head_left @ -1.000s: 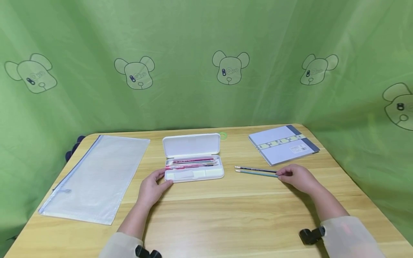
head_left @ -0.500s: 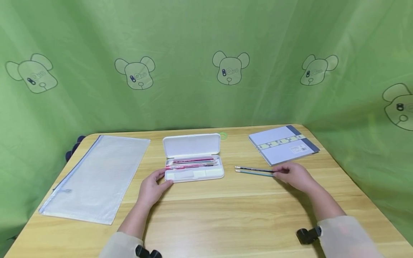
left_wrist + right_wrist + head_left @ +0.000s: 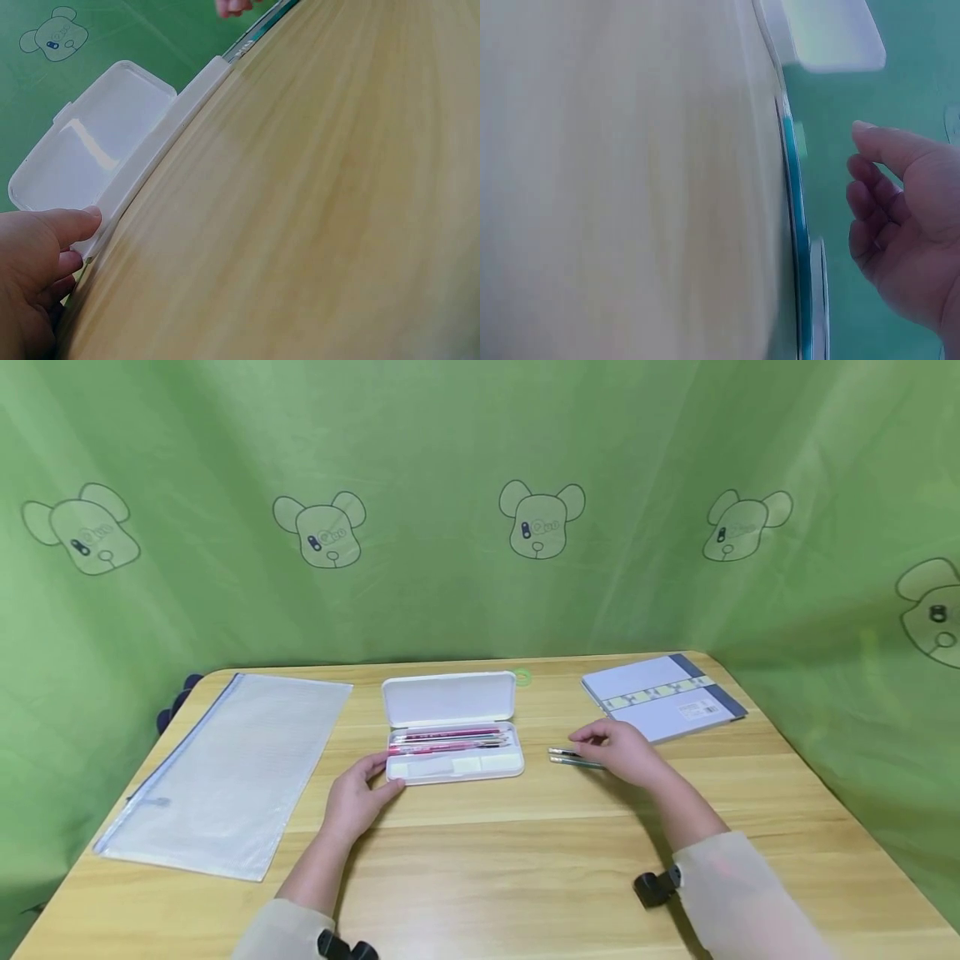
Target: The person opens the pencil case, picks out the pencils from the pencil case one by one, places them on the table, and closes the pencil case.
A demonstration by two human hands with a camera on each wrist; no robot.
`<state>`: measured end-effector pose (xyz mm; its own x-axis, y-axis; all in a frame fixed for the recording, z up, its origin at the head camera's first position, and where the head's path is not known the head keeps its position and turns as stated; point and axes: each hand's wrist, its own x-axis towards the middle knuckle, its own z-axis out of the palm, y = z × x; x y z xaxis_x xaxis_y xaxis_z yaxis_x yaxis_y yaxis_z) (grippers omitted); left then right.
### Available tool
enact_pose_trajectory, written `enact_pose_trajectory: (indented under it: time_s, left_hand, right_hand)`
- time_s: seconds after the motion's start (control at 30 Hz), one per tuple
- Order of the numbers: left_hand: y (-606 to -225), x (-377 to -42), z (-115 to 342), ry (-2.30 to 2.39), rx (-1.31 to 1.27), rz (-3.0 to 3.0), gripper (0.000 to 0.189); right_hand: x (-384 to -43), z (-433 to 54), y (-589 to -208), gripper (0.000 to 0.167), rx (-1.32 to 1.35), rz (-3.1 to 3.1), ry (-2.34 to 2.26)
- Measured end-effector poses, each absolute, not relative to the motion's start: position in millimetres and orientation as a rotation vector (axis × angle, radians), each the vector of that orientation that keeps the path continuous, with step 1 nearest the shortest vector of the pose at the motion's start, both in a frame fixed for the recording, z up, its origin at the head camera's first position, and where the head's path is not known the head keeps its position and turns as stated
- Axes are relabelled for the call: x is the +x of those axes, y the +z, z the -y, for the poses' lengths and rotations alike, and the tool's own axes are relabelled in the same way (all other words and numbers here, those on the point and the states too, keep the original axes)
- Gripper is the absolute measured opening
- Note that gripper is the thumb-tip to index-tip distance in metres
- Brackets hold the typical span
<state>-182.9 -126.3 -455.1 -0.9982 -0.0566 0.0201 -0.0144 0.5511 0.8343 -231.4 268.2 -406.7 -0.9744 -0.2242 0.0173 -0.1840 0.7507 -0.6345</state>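
Observation:
An open white pencil case point(image 3: 450, 697) lies mid-table, its lid tilted back. Pink and dark pencils point(image 3: 442, 747) fill its rear part. My left hand point(image 3: 351, 802) grips its near left corner; in the left wrist view the thumb point(image 3: 79, 223) lies on the case's edge, with the fingers below. Right of the case, a dark pencil point(image 3: 561, 751) and a teal pencil point(image 3: 798, 210) lie side by side on the table. Over them hovers my right hand point(image 3: 618, 752), hiding their right ends. The right wrist view shows its fingers loosely curled, apart from the pencils and holding nothing.
A clear mesh zip pouch point(image 3: 225, 768) lies flat on the left. At the back right is a pale blue notebook point(image 3: 652, 693) with a patterned band. A small green ring point(image 3: 522, 677) sits by the far edge, before a green curtain point(image 3: 450, 593).
My right hand has slid left along the two pencils, from their right ends toward the case, and now hovers above them. The left hand stays on the case. The head view has shifted slightly.

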Motion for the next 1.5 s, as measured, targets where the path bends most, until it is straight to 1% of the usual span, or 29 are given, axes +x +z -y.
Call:
enact_pose_trajectory:
  time_s: [0.23, 0.67, 1.03, 1.5]
  left_hand:
    - [-456, -183, 126, -1.467, 0.06, 2.724, 0.054]
    - [-458, -183, 124, -1.466, 0.069, 2.72, 0.053]
    - [-459, -183, 125, -1.449, 0.062, 2.723, 0.053]
    - [-459, -185, 126, -1.437, 0.052, 2.716, 0.053]
  right_hand:
    - [-249, -229, -406, 0.023, -0.374, -2.867, -1.064]
    - [-265, -169, -405, 0.02, -0.46, -2.791, -1.015]
    - [-274, -147, -412, 0.018, -0.474, -2.815, -0.769]
    - [-273, -136, -404, 0.02, -0.471, -2.875, -0.53]
